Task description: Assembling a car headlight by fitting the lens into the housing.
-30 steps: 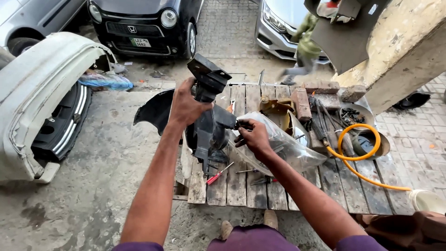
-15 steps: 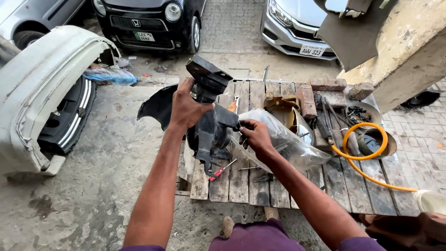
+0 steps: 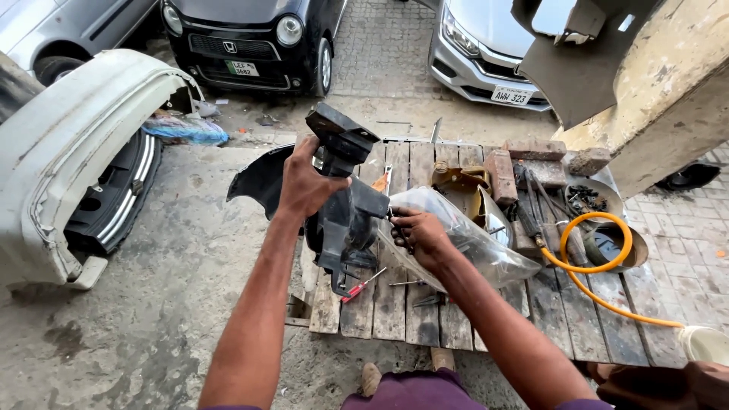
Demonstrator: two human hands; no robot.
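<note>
Left hand (image 3: 304,182) of mine clamped around the black plastic car part (image 3: 345,205), held upright above the wooden pallet (image 3: 395,304), right hand (image 3: 418,235) pinching its edge beside the clear headlight lens (image 3: 478,243), red screwdriver (image 3: 363,285) below, orange hose (image 3: 600,266) right

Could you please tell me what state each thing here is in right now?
Left hand: gripping the black plastic car part, held upright.
Right hand: at the part's right side, fingers curled.
Headlight lens: lying on the wooden pallet.
Orange hose: looped on the pallet.
White bumper: detached, on the ground.
</note>
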